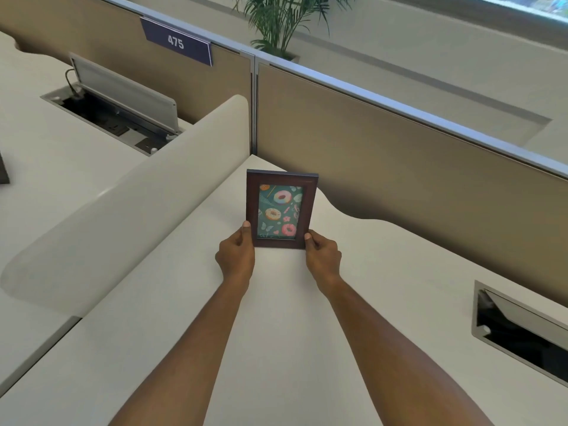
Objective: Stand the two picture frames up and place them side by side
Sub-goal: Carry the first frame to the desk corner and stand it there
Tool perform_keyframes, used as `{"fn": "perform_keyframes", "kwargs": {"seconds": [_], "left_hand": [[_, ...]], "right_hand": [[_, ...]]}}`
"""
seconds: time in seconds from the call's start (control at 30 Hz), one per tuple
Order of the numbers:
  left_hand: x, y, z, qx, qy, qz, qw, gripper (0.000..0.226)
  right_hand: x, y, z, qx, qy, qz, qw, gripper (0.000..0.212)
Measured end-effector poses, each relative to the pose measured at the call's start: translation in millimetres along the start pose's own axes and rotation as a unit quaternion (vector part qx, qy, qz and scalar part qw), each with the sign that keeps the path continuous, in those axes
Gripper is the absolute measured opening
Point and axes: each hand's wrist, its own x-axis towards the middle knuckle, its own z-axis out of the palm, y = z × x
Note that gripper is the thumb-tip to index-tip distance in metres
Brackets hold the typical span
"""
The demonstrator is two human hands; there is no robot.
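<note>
One dark brown picture frame (281,207) with a doughnut print on teal stands upright in portrait on the white desk (276,333), facing me. My left hand (236,256) grips its lower left edge, thumb on the front. My right hand (322,258) grips its lower right corner. A second frame is not in view.
A tan partition wall (399,167) runs behind the desk. A rounded white divider (138,210) borders the desk on the left. An open cable hatch (522,330) sits at the right. The neighbouring desk has another open hatch (120,103). A potted plant (276,23) stands beyond the partition.
</note>
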Motion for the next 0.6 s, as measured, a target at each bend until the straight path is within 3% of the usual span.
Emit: {"fn": "perform_keyframes", "kwargs": {"seconds": [0.2,0.33,0.47,0.6], "left_hand": [[-2,0,-2,0.004,-0.011,0.003,1.000,0.051],[-8,-3,-7,0.019,-0.013,0.021,1.000,0.034],[-21,-13,-20,0.032,0.011,0.031,0.999,0.038],[-53,-24,-35,0.037,-0.020,0.032,0.999,0.031]], "right_hand": [[0,1,4,0.009,0.006,0.012,1.000,0.031],[-9,-1,4,0.014,0.009,0.027,0.999,0.035],[-34,0,5,0.014,0.039,0.065,0.997,0.041],[-81,9,-11,0.027,0.060,0.074,0.995,0.035]]}}
